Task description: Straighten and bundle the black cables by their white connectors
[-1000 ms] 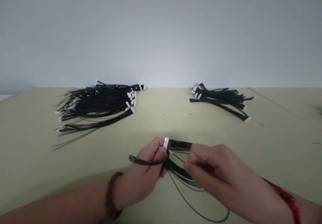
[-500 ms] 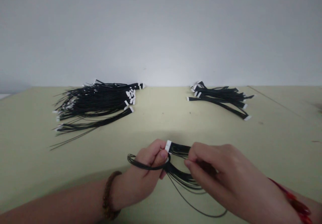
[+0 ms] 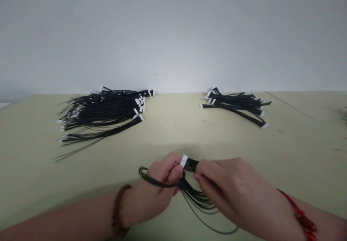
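Black wire bundle (image 3: 195, 194) pinched between left hand (image 3: 159, 183), right hand (image 3: 230, 190).

Soft, even light from above leaves faint, diffuse shadows on the tabletop (image 3: 35, 183) near the middle of its near edge. The picture is slightly soft, and wide-angle distortion bows the tabletop's far edge.

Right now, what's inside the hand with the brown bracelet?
The left hand pinches a black wire bundle by its white connector; a wire loop pokes out past the knuckles. The right hand grips the same bundle. How the wires run inside the fist is covered.
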The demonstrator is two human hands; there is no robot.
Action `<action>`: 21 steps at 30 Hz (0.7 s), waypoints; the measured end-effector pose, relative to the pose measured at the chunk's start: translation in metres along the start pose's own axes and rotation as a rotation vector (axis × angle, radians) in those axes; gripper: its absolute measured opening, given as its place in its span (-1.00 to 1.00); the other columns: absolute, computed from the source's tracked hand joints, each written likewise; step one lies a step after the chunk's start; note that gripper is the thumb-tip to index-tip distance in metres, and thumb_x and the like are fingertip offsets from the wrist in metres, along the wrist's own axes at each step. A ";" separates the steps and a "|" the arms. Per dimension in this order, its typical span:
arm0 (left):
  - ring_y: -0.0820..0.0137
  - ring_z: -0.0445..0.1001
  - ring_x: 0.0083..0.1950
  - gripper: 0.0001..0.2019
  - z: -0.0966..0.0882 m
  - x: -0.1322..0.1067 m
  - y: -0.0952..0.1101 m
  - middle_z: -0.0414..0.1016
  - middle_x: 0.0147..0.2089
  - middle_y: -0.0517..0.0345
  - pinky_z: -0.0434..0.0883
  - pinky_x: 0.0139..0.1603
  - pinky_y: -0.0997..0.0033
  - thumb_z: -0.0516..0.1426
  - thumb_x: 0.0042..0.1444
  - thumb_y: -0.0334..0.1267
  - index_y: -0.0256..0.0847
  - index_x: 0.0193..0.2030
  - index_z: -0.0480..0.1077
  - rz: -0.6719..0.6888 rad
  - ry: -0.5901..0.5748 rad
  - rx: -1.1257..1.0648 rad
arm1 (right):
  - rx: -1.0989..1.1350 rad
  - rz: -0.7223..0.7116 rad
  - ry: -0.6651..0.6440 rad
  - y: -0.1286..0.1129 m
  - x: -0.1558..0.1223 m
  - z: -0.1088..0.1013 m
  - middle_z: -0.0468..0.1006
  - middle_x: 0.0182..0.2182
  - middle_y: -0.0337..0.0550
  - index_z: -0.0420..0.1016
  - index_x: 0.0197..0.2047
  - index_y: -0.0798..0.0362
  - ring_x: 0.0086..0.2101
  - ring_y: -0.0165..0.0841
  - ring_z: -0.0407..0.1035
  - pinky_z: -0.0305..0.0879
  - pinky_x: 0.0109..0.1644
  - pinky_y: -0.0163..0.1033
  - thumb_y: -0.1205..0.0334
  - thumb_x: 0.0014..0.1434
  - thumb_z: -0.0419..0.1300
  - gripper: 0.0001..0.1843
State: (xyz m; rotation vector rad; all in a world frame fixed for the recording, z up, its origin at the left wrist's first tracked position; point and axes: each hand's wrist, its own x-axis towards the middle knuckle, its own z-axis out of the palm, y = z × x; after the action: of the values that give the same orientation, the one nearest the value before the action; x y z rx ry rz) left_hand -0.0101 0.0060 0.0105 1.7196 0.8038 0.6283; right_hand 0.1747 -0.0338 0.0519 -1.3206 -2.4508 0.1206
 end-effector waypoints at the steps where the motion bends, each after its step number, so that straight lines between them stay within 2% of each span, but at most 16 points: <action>1: 0.67 0.14 -0.57 -0.72 0.000 0.000 0.000 0.17 -0.59 0.35 0.09 -0.53 0.66 -0.14 0.19 -0.10 -0.25 -0.30 0.23 0.002 0.008 0.018 | -0.023 0.010 0.023 0.001 0.001 0.000 0.29 -0.59 -0.29 0.22 -0.46 0.07 -0.60 -0.45 0.12 -0.11 -0.50 -0.28 0.30 0.19 -0.02 -0.82; 4: 0.68 0.12 -0.56 -0.71 -0.001 0.003 -0.002 0.17 -0.58 0.35 0.10 -0.49 0.64 -0.15 0.20 -0.10 -0.24 -0.34 0.24 0.001 0.035 0.110 | 0.030 0.095 0.126 0.006 0.007 0.001 0.38 -0.43 -0.16 0.34 -0.33 0.11 -0.42 -0.36 0.24 0.08 -0.36 -0.25 0.15 0.13 0.08 -0.82; 5: 0.67 0.13 -0.55 -0.71 -0.001 0.005 -0.003 0.19 -0.57 0.34 0.11 -0.48 0.64 -0.16 0.20 -0.10 -0.24 -0.34 0.24 0.001 0.040 0.158 | 0.124 0.107 0.102 0.009 0.009 0.002 0.40 -0.38 -0.12 0.36 -0.29 0.14 -0.37 -0.34 0.26 0.12 -0.31 -0.23 0.14 0.13 0.09 -0.78; 7: 0.65 0.21 -0.50 -0.70 0.000 0.007 -0.005 0.29 -0.51 0.29 0.19 -0.42 0.62 -0.19 0.21 -0.14 -0.23 -0.31 0.26 0.021 0.049 0.288 | 0.351 0.067 -0.040 0.019 0.016 0.008 0.44 -0.41 -0.13 0.41 -0.31 0.16 -0.38 -0.40 0.31 0.20 -0.30 -0.28 0.18 0.19 0.04 -0.77; 8: 0.61 0.29 -0.42 -0.71 0.001 0.008 -0.006 0.37 -0.43 0.24 0.26 -0.35 0.60 -0.20 0.22 -0.17 -0.22 -0.28 0.27 0.057 0.054 0.387 | 0.427 0.016 -0.112 0.026 0.020 0.011 0.45 -0.50 -0.20 0.43 -0.39 0.15 -0.46 -0.46 0.32 0.21 -0.36 -0.34 0.20 0.23 -0.01 -0.71; 9: 0.56 0.36 -0.30 -0.72 0.002 0.008 -0.006 0.43 -0.30 0.17 0.32 -0.25 0.55 -0.20 0.21 -0.21 -0.21 -0.22 0.29 0.117 0.076 0.519 | 0.454 -0.011 -0.128 0.035 0.024 0.015 0.45 -0.57 -0.25 0.45 -0.42 0.13 -0.53 -0.50 0.32 0.22 -0.41 -0.39 0.20 0.27 -0.07 -0.64; 11: 0.40 0.36 0.00 -0.73 0.005 0.006 -0.004 0.40 -0.01 0.04 0.37 -0.03 0.40 -0.10 0.18 -0.26 -0.22 -0.03 0.27 0.301 0.151 0.871 | 0.448 0.001 -0.014 0.057 0.032 0.018 0.47 -0.58 -0.23 0.46 -0.41 0.17 -0.56 -0.50 0.35 0.26 -0.44 -0.40 0.19 0.32 -0.17 -0.54; 12: 0.36 0.33 0.07 -0.70 0.006 0.003 0.000 0.37 0.06 0.00 0.37 0.02 0.36 -0.06 0.15 -0.29 -0.25 0.02 0.25 0.420 0.190 1.030 | 0.430 0.024 0.090 0.069 0.035 0.016 0.51 -0.53 -0.17 0.45 -0.35 0.19 -0.52 -0.47 0.38 0.29 -0.41 -0.37 0.19 0.33 -0.21 -0.52; 14: 0.39 0.32 0.08 -0.69 0.005 -0.002 0.010 0.39 0.06 0.06 0.36 0.07 0.40 0.00 0.11 -0.34 -0.28 0.02 0.26 0.680 0.213 1.221 | 0.364 0.064 0.361 0.090 0.037 0.006 0.53 -0.29 0.02 0.41 -0.17 0.23 -0.29 -0.35 0.43 0.33 -0.21 -0.21 0.20 0.34 -0.25 -0.54; 16: 0.44 0.29 0.12 -0.73 0.001 -0.006 0.023 0.40 0.04 0.15 0.30 0.16 0.45 0.06 0.06 -0.40 -0.24 -0.05 0.29 0.872 0.256 1.237 | 0.295 0.001 0.549 0.101 0.035 -0.010 0.44 -0.07 0.12 0.36 -0.03 0.21 -0.02 -0.24 0.30 0.19 0.04 -0.04 0.22 0.31 -0.16 -0.63; 17: 0.40 0.22 0.20 -0.70 -0.002 -0.005 0.030 0.36 0.09 0.13 0.24 0.23 0.41 0.09 0.04 -0.41 -0.24 -0.04 0.27 0.906 0.310 1.218 | 0.267 -0.075 0.585 0.100 0.033 -0.019 0.40 -0.01 0.09 0.36 0.00 0.17 0.06 -0.22 0.22 0.08 0.13 0.00 0.25 0.28 -0.09 -0.67; 18: 0.35 0.12 0.27 -0.61 -0.006 -0.001 0.036 0.26 0.17 0.05 0.18 0.29 0.35 0.13 0.01 -0.38 -0.27 0.02 0.22 0.883 0.384 1.194 | 0.248 -0.171 0.587 0.095 0.030 -0.028 0.39 0.01 0.03 0.37 0.00 0.13 0.10 -0.23 0.17 0.02 0.18 0.00 0.28 0.24 -0.02 -0.69; 20: 0.20 -0.12 0.38 -0.34 -0.010 0.010 0.047 -0.03 0.32 -0.16 0.05 0.36 0.14 0.18 -0.02 -0.22 -0.37 0.19 0.01 0.769 0.480 1.141 | 0.239 -0.381 0.534 0.072 0.026 -0.041 0.44 -0.02 -0.09 0.40 -0.01 0.05 0.07 -0.29 0.21 0.03 0.19 -0.06 0.34 0.18 0.05 -0.69; 21: 0.14 -0.21 0.39 -0.22 -0.009 0.018 0.051 -0.16 0.35 -0.21 -0.01 0.38 0.02 0.19 -0.04 -0.12 -0.39 0.23 -0.08 0.712 0.485 1.089 | 0.256 -0.469 0.517 0.055 0.024 -0.045 0.46 -0.04 -0.11 0.39 -0.01 0.05 0.04 -0.31 0.25 0.06 0.18 -0.08 0.34 0.17 0.05 -0.70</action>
State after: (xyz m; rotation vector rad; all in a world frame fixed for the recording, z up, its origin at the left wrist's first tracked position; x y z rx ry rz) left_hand 0.0045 0.0157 0.0624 2.9742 0.9342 1.2599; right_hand 0.2212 0.0128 0.0870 -0.5561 -2.1340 -0.0259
